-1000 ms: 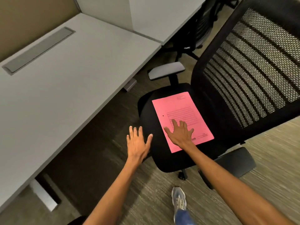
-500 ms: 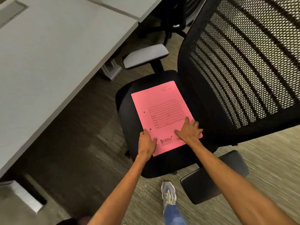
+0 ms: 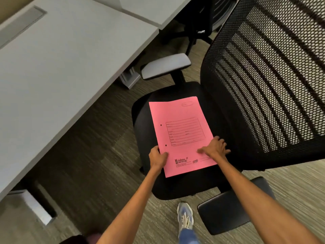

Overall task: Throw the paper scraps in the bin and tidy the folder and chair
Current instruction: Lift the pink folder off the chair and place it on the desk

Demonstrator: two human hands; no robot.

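Observation:
A pink folder (image 3: 179, 127) with a printed form on its cover lies flat on the black seat of an office chair (image 3: 270, 81) with a mesh back. My left hand (image 3: 157, 158) grips the folder's near left edge, thumb on top. My right hand (image 3: 215, 148) rests on the folder's near right corner, fingers curled over its right edge. No paper scraps or bin are in view.
A grey desk (image 3: 58, 67) runs along the left, its edge close to the chair's grey armrest (image 3: 165, 67). The chair's black armrest (image 3: 230, 206) is near my right forearm. My shoe (image 3: 184, 217) stands on the carpet below the seat. Another dark chair (image 3: 202, 16) stands behind.
My left hand came from beside the seat onto the folder's near left edge and closed on it. My right hand slid from the folder's middle to its near right corner.

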